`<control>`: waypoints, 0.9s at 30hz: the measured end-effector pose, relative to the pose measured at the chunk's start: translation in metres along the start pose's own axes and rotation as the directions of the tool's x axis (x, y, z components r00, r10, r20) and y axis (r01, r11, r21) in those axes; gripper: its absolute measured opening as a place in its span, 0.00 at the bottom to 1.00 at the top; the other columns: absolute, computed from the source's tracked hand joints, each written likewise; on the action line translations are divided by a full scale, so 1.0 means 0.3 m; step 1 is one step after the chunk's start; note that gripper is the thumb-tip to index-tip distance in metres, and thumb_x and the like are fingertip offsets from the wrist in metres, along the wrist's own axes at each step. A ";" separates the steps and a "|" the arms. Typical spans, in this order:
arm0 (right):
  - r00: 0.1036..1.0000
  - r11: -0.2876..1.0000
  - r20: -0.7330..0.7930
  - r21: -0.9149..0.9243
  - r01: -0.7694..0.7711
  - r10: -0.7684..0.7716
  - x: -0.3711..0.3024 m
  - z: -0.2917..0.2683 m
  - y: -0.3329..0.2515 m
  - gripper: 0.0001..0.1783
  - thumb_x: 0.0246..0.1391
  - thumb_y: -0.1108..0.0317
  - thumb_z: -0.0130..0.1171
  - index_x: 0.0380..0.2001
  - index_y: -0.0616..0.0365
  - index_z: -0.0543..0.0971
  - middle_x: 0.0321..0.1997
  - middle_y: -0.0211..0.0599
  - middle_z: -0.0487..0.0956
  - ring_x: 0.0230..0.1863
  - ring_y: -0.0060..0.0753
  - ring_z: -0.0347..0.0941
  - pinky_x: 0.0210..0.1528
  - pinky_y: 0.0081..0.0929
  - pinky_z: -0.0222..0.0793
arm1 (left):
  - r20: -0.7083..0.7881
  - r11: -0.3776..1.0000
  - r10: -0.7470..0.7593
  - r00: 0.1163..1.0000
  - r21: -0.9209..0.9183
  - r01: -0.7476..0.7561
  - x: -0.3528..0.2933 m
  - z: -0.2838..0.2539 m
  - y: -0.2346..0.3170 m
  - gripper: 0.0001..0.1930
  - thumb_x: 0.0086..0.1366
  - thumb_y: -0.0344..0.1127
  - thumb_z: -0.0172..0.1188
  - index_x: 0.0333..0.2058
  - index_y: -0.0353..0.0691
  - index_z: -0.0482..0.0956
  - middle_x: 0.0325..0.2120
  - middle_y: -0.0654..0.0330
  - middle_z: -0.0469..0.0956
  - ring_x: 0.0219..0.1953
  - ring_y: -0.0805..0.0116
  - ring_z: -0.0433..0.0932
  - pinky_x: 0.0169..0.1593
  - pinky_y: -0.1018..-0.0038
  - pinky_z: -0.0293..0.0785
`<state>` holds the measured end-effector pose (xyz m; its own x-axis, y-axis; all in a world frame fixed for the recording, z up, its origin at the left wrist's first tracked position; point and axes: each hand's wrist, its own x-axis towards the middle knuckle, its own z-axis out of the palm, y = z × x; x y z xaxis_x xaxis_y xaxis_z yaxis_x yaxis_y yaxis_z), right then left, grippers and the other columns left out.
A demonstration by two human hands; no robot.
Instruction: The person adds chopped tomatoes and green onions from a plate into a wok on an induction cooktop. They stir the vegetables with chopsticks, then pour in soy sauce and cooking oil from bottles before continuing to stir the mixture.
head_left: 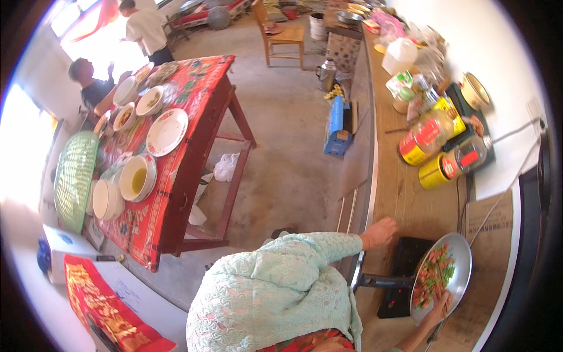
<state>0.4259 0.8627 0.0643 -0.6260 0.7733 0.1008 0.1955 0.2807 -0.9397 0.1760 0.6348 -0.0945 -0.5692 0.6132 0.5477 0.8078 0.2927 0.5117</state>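
Note:
My left hand (pixel 380 233) rests on the wooden counter, its fingers laid on the surface and nothing in it. To its right stands a light-coloured frying pan (pixel 463 258) on a black cooker (pixel 394 304), the pan's dark handle (pixel 384 281) pointing left. Chopped orange-pink and green food (pixel 431 273) covers part of the pan's inside. Over the pan's near side, my right hand (pixel 441 306) is closed around a thin, stick-like utensil that reaches into the food. The fingers hide most of that utensil.
Jars, bottles and bags stand along the counter (pixel 404 202) by the wall, including a red-labelled jar (pixel 423 141). A cord hangs near the pan. Left is a red-covered table (pixel 202 79) with bowls, a plate (pixel 167 132) and a green mesh cover (pixel 76 179). Two people are beyond it.

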 end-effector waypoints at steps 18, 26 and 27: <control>0.997 0.964 0.002 -0.255 0.069 -0.071 0.026 0.052 -0.154 0.20 0.60 0.55 0.49 0.37 0.66 0.72 0.42 0.40 0.73 0.44 0.33 0.71 0.48 0.27 0.68 | -0.026 0.987 -0.001 1.000 -0.162 -0.003 0.008 -0.001 -0.011 0.14 0.45 0.34 0.58 0.32 0.35 0.70 0.34 0.51 0.67 0.42 0.53 0.66 0.47 0.64 0.64; 0.996 0.996 0.001 -0.015 0.085 -0.085 0.036 0.166 -0.085 0.19 0.60 0.56 0.49 0.37 0.65 0.73 0.39 0.38 0.73 0.40 0.31 0.73 0.43 0.27 0.72 | 0.118 0.993 -0.070 0.990 -0.088 0.081 0.012 -0.032 -0.022 0.16 0.50 0.33 0.56 0.39 0.33 0.71 0.38 0.49 0.69 0.47 0.51 0.65 0.55 0.63 0.62; 0.997 0.997 0.000 -0.038 0.073 -0.073 0.050 0.135 -0.075 0.19 0.60 0.56 0.49 0.37 0.65 0.73 0.38 0.39 0.73 0.40 0.32 0.73 0.43 0.28 0.72 | 0.096 0.991 -0.067 0.993 -0.105 0.078 0.015 -0.042 -0.019 0.17 0.50 0.33 0.56 0.39 0.33 0.71 0.39 0.49 0.69 0.48 0.51 0.66 0.55 0.63 0.62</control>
<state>0.3817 0.8449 0.0737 -0.6385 0.7509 0.1687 0.1781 0.3574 -0.9168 0.1668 0.6267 -0.0865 -0.6050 0.6597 0.4458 0.7405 0.2604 0.6196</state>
